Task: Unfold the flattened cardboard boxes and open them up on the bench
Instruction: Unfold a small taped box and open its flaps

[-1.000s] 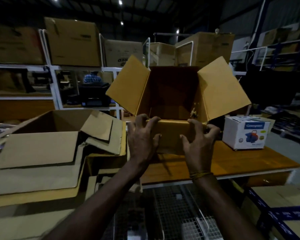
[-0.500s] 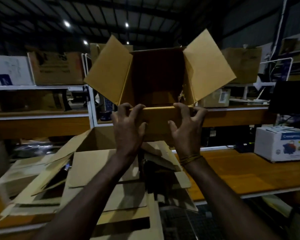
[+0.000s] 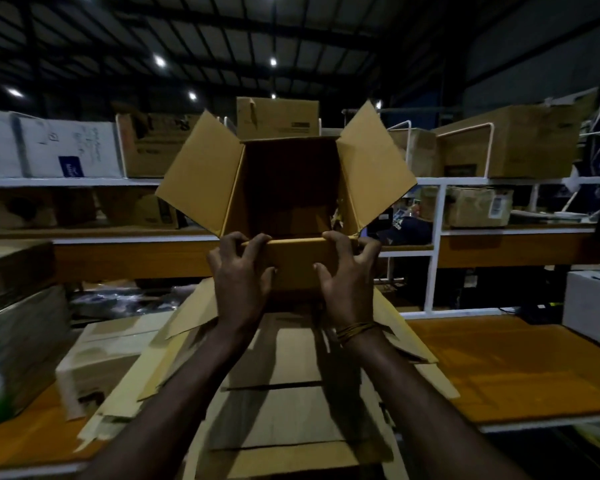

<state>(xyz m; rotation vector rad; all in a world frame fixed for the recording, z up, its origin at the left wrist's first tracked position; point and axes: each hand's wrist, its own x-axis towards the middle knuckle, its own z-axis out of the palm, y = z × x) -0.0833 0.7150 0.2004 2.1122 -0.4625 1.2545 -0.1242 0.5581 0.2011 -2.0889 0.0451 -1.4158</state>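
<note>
Both hands, left hand point(image 3: 244, 278) and right hand point(image 3: 347, 282), gripped the opened box point(image 3: 286, 188) by its near flap, fingers curled over the edge. Box swung leftward, now above the flattened stack point(image 3: 284, 382) on the bench point(image 3: 499, 368); set-down likely next.

No wording can be made out for certain. The white box point(image 3: 66, 150) on the upper shelf carries handwriting and a blue label, both too blurred to read; a dark printed strip on the brown carton point(image 3: 278, 117) behind is likewise illegible.
</note>
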